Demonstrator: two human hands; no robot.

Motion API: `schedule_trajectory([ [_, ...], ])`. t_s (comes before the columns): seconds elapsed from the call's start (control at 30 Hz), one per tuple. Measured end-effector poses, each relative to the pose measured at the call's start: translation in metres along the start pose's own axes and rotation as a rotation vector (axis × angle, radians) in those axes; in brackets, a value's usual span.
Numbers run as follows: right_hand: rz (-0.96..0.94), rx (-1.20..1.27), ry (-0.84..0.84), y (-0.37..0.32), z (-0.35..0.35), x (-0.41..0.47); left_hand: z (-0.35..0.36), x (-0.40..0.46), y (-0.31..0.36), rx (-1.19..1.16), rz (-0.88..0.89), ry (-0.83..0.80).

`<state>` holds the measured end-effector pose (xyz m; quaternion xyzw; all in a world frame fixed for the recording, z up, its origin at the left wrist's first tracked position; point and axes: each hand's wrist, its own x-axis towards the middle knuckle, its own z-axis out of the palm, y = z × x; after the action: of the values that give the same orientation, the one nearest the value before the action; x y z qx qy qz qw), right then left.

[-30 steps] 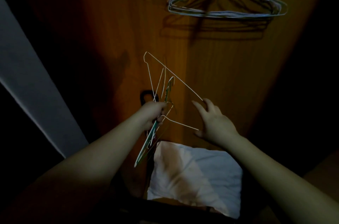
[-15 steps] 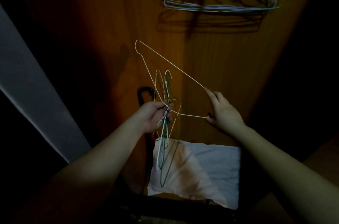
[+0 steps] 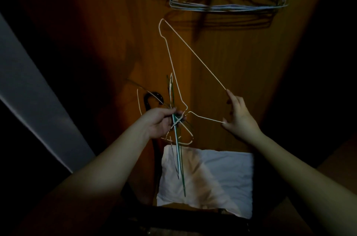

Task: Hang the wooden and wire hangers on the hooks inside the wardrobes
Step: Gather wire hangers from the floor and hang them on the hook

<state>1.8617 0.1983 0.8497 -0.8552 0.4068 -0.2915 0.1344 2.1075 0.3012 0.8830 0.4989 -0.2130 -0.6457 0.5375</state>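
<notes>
My left hand [image 3: 161, 123] grips a bundle of wire hangers [image 3: 177, 150] at their twisted necks; green and white wires stick out above and below the fist. One white wire hanger [image 3: 195, 56] stands out of the bundle, tilted up to the right. My right hand [image 3: 239, 114] holds that hanger's corner, with fingers on both wires where they meet. High on the wooden back panel hang several grey wire hangers [image 3: 228, 3]; their hook is cut off by the frame's top edge.
A white cloth [image 3: 222, 174] lies at the bottom of the wardrobe, under the bundle. A dark curved handle [image 3: 152, 96] stands behind my left hand. A grey door panel [image 3: 29, 100] slants along the left. The wardrobe's sides are in deep shadow.
The white hanger has swung up and away from the bundle, its far corner now near the hung hangers. My right hand has taken hold of its corner and moved right and up.
</notes>
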Motion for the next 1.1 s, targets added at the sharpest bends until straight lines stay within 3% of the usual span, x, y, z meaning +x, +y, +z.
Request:
schedule_trajectory([
  [0.17, 0.022, 0.092, -0.074, -0.007, 0.012, -0.007, 0.006, 0.002, -0.003, -0.064, 0.032, 0.023],
  [0.33, 0.191, 0.307, 0.036, -0.014, 0.017, -0.005, 0.011, 0.007, -0.016, -0.131, 0.076, -0.031],
  [0.53, 0.267, 0.333, 0.075, -0.023, 0.011, -0.004, 0.021, 0.004, -0.024, -0.235, 0.105, 0.051],
  [0.77, 0.517, 0.462, -0.060, -0.037, 0.019, -0.023, 0.022, 0.014, -0.047, -0.336, 0.102, 0.196],
  [0.93, 0.752, 0.846, -0.174, -0.054, 0.033, -0.039, 0.025, 0.012, -0.071, -0.362, 0.070, 0.231],
  [1.03, 0.945, 1.202, -0.176, -0.063, 0.035, -0.038, 0.027, 0.009, -0.089, -0.257, 0.075, 0.218],
  [1.1, 1.017, 1.298, -0.246, -0.067, 0.031, -0.034, 0.028, 0.008, -0.099, -0.168, 0.079, 0.225],
])
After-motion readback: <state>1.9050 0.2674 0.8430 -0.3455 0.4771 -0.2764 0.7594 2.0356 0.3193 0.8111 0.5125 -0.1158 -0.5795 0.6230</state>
